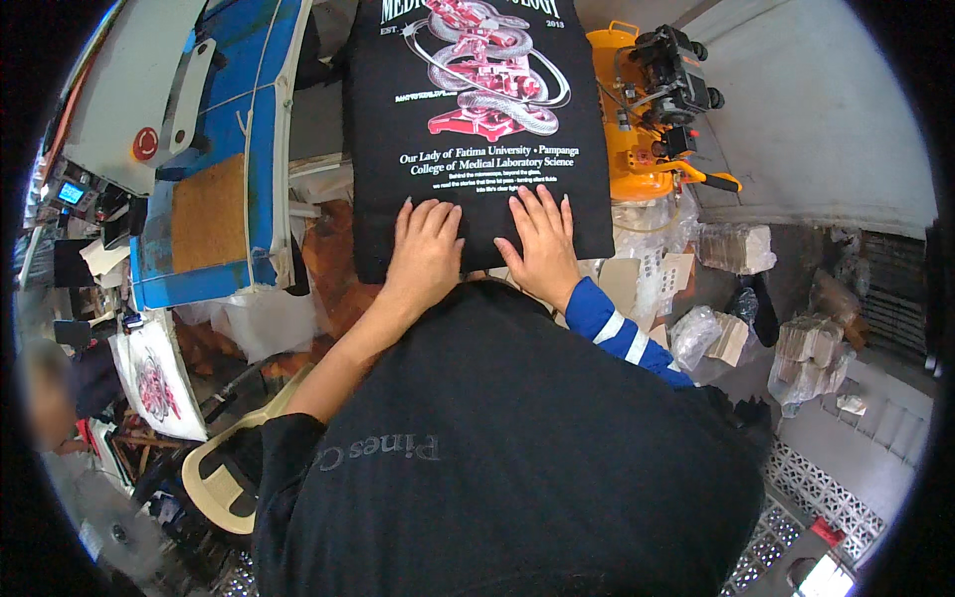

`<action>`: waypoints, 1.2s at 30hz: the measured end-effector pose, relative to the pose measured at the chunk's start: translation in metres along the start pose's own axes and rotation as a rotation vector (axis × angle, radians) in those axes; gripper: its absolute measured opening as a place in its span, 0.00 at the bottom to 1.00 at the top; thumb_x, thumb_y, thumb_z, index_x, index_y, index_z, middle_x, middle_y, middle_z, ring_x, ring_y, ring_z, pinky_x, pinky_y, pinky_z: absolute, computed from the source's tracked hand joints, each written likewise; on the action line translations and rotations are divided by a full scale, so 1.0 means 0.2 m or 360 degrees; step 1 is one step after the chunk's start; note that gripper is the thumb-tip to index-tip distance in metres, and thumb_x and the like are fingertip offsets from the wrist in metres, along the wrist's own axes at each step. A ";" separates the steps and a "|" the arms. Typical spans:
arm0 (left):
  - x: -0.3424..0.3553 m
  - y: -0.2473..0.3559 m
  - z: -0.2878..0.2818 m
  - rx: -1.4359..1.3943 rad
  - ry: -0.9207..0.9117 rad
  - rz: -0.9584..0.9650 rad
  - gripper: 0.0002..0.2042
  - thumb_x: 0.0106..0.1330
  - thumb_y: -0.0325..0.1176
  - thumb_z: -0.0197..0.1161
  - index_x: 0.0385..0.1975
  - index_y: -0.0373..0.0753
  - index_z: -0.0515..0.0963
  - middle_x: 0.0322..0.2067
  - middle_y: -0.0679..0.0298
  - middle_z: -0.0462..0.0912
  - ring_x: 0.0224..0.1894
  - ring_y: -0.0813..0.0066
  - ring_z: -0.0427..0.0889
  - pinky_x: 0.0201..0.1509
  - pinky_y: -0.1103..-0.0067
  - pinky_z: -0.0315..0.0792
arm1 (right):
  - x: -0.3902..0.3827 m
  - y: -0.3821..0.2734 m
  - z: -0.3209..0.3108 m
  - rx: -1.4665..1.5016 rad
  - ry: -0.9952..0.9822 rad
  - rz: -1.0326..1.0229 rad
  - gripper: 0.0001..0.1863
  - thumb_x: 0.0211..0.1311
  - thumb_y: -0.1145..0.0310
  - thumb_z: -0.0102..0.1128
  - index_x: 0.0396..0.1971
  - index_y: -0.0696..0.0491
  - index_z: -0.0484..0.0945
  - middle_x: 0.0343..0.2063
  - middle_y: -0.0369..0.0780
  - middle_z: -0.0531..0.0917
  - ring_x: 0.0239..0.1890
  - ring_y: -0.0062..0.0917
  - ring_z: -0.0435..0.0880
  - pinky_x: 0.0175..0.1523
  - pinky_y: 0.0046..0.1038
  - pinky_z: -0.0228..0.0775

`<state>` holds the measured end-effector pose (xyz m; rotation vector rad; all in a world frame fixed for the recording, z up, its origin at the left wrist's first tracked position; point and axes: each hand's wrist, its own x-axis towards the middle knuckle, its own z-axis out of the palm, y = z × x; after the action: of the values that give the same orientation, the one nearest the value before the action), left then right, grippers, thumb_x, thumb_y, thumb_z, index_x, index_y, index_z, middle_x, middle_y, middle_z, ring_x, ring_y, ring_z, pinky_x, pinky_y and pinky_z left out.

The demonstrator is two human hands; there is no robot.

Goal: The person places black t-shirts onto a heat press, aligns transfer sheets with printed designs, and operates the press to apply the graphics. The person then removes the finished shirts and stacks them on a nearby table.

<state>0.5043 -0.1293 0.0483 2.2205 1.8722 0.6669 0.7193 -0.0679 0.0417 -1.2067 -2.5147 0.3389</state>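
Before me lies a black printed cloth (383,129), flat and rectangular in outline, with a red and white picture of a snake coiled round a microscope and white lettering. It looks like a garment or bag spread over a board, but what is under it is hidden. My left hand (428,244) rests palm down on its near edge, left of the middle, fingers extended. On the right side of that edge my right hand (542,244) lies flat too, fingers spread below the lettering. Neither hand grips anything. A blue sleeve with white bands covers my right forearm.
Left stands a blue-framed machine (154,279) with a red button (145,144). White cloth (154,378) with a red print hangs below it, near a cream plastic chair (214,488) and a blurred person. An orange air compressor (637,159) and plastic-wrapped bundles (736,247) stand right.
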 end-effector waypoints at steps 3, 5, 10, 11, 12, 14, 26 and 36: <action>0.01 0.03 0.03 0.0052 0.0057 -0.0027 0.23 0.61 0.29 0.66 0.58 0.32 0.75 0.56 0.56 0.76 0.64 0.56 0.71 0.75 0.51 0.54 | -0.01 0.00 -0.02 -0.0029 -0.0051 0.0000 0.31 0.65 0.55 0.62 0.64 0.57 0.72 0.68 0.48 0.69 0.73 0.46 0.60 0.75 0.59 0.42; 0.01 0.00 0.00 0.0009 0.0118 -0.0076 0.26 0.61 0.30 0.66 0.61 0.33 0.73 0.57 0.54 0.75 0.64 0.54 0.70 0.74 0.50 0.53 | -0.03 0.05 0.00 0.0017 0.0098 0.0038 0.27 0.62 0.57 0.64 0.58 0.56 0.76 0.65 0.47 0.72 0.72 0.46 0.63 0.74 0.59 0.46; -0.10 -0.32 -0.07 -0.0370 0.0460 -0.0946 0.25 0.67 0.36 0.66 0.62 0.35 0.71 0.58 0.50 0.76 0.64 0.52 0.71 0.74 0.59 0.57 | -0.09 0.49 0.04 0.0053 0.0708 0.0792 0.28 0.64 0.56 0.63 0.59 0.60 0.76 0.62 0.57 0.74 0.67 0.51 0.69 0.71 0.43 0.60; -0.15 -0.40 -0.06 -0.0650 0.0400 -0.1247 0.25 0.69 0.37 0.65 0.63 0.36 0.71 0.59 0.51 0.76 0.64 0.54 0.72 0.74 0.62 0.58 | -0.07 0.54 -0.02 0.0666 0.0344 0.1455 0.33 0.70 0.52 0.58 0.63 0.64 0.71 0.64 0.56 0.73 0.68 0.46 0.70 0.72 0.37 0.60; -0.18 -0.47 -0.04 -0.0947 0.0313 -0.1525 0.25 0.71 0.39 0.65 0.64 0.36 0.71 0.60 0.52 0.76 0.64 0.56 0.72 0.73 0.64 0.59 | -0.14 0.73 0.04 0.1285 0.0287 0.1365 0.35 0.74 0.49 0.56 0.65 0.65 0.70 0.65 0.52 0.75 0.66 0.38 0.74 0.71 0.32 0.61; -0.34 -0.62 0.04 -0.1536 0.0202 -0.1596 0.27 0.73 0.40 0.63 0.66 0.32 0.68 0.62 0.56 0.75 0.64 0.63 0.72 0.72 0.69 0.60 | -0.14 0.67 0.00 0.2206 0.0304 0.1631 0.32 0.74 0.51 0.59 0.62 0.64 0.73 0.61 0.47 0.79 0.61 0.32 0.78 0.69 0.30 0.64; -0.31 -0.82 0.12 -0.2826 0.0495 -0.1545 0.20 0.74 0.41 0.62 0.59 0.36 0.74 0.57 0.60 0.79 0.61 0.67 0.75 0.72 0.67 0.64 | -0.26 0.81 -0.10 0.2455 0.0316 0.1548 0.16 0.68 0.69 0.65 0.51 0.63 0.80 0.48 0.43 0.87 0.49 0.28 0.86 0.59 0.29 0.75; -0.29 -0.95 0.19 -0.2757 0.0833 -0.1306 0.12 0.70 0.32 0.62 0.51 0.40 0.76 0.54 0.59 0.79 0.60 0.64 0.76 0.72 0.65 0.65 | -0.29 0.83 -0.09 0.2410 0.0343 0.1598 0.14 0.66 0.69 0.67 0.46 0.61 0.82 0.44 0.43 0.88 0.44 0.28 0.87 0.56 0.30 0.77</action>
<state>0.3439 -0.1400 -0.0751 0.1927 1.0850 1.7107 0.8779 -0.0111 -0.0107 -1.3729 -0.6569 1.7226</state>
